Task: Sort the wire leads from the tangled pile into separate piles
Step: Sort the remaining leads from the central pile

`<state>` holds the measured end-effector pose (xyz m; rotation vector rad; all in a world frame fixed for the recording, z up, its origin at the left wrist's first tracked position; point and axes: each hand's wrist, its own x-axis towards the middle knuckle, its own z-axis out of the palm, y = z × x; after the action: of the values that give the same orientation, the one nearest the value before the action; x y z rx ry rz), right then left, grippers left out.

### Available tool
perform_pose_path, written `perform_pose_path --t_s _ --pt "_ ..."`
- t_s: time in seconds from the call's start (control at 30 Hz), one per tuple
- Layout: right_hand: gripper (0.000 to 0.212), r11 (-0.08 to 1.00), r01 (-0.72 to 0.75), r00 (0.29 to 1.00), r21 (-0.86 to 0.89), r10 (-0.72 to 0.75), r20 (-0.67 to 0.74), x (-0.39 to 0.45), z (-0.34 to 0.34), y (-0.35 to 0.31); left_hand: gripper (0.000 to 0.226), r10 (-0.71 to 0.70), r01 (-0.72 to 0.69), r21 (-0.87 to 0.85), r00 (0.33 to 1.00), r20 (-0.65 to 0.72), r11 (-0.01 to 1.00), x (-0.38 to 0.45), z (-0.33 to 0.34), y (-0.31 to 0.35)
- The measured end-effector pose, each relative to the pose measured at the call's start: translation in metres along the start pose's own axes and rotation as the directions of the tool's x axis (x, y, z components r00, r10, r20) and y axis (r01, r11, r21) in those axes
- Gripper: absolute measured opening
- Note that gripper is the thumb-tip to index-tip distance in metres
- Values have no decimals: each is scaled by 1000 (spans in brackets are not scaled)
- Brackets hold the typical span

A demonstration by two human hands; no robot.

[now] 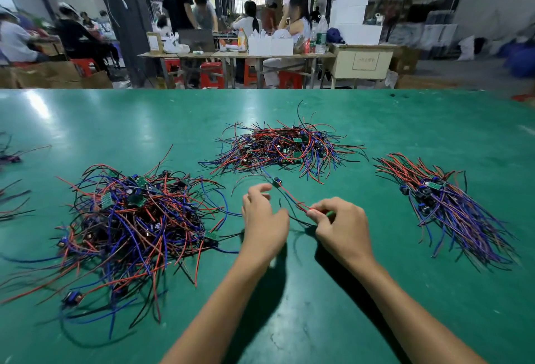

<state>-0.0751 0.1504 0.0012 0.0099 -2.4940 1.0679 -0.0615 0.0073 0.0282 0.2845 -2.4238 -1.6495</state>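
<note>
Nearest me, my right hand [338,226] pinches the red end of a single wire lead [289,197] just above the green table [318,305], while my left hand [265,219] hovers beside it, fingers loosely curled around nothing I can make out. To my left sits the big tangled pile [130,224]; to my right lies a combed pile [445,207]. Farther out, past my hands, I see a third pile [283,148]. Beyond the table edge, people sit at workbenches [231,56].
</note>
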Motion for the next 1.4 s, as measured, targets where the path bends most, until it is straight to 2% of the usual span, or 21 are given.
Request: perform_pose_path --t_s 0.1,0.17,0.23,0.3,0.43,0.47,0.53,0.6,0.67,0.7,0.73,0.83,0.9,0.97,1.0,1.03,1.1,1.2,1.27,1.33,1.4 --pt "12 986 -55 997 158 63 -46 0 -10 5 61 -77 45 207 986 148 977 1 10 -9" --pt "13 973 -86 995 212 94 -26 4 -13 7 54 7 -87 389 979 203 917 -7 16 -15" --pt "13 967 -90 996 240 88 19 8 -16 9 39 180 -281 516 955 238 809 -14 19 -20" --pt "13 974 -81 994 212 64 84 8 -20 12 34 318 -409 573 913 257 710 -17 21 -23" --pt "9 998 -55 991 22 52 123 8 -24 20 27 441 -490 605 864 243 627 -14 23 -23" --pt "9 997 -67 989 28 63 137 8 -25 20 26 454 -499 601 858 240 624 -14 23 -23" --pt "12 971 -146 973 189 106 205 9 -24 17 24 477 -521 584 844 245 622 -15 23 -23" --pt "15 869 -241 952 432 125 279 6 -25 9 18 535 -574 533 808 246 622 -15 24 -24" --pt "13 760 -252 954 599 91 286 4 -29 1 11 523 -554 308 832 183 773 -15 23 -20" --pt "12 713 -244 959 657 76 274 5 -32 -3 11 484 -507 179 861 156 843 -15 23 -18" --pt "12 671 -238 963 702 69 260 6 -37 -6 14 466 -479 94 874 136 873 -14 22 -16" --pt "22 610 -181 983 772 94 156 12 -54 -7 16 433 -432 -23 900 43 901 -16 23 -9" --pt "22 578 -159 986 800 132 101 14 -58 -5 15 283 -281 -223 959 -22 934 -15 22 -4" --pt "16 572 -174 984 802 131 120 12 -52 -4 19 78 -50 -452 996 44 891 -11 22 1" --pt "9 606 -171 985 777 109 132 8 -44 -6 25 21 35 -511 994 103 859 -12 22 3" --pt "6 676 -146 989 722 77 128 3 -36 -10 29 7 72 -531 989 145 844 -14 22 5" --pt "10 796 -67 995 601 5 104 -8 -19 -17 31 68 35 -531 982 174 847 -21 22 9" --pt "4 858 2 996 513 -47 74 -19 -5 -22 29 124 -40 -517 984 130 855 -25 19 9" --pt "3 863 11 996 505 -56 75 -21 -4 -25 27 103 -51 -503 992 75 863 -24 19 10" --pt "3 802 -60 986 595 -46 161 -22 -3 -30 27 84 -83 -494 996 -21 866 -20 13 17" --pt "8 772 -127 969 623 -37 244 -26 2 -35 28 133 -192 -481 979 -154 856 -11 -5 26"
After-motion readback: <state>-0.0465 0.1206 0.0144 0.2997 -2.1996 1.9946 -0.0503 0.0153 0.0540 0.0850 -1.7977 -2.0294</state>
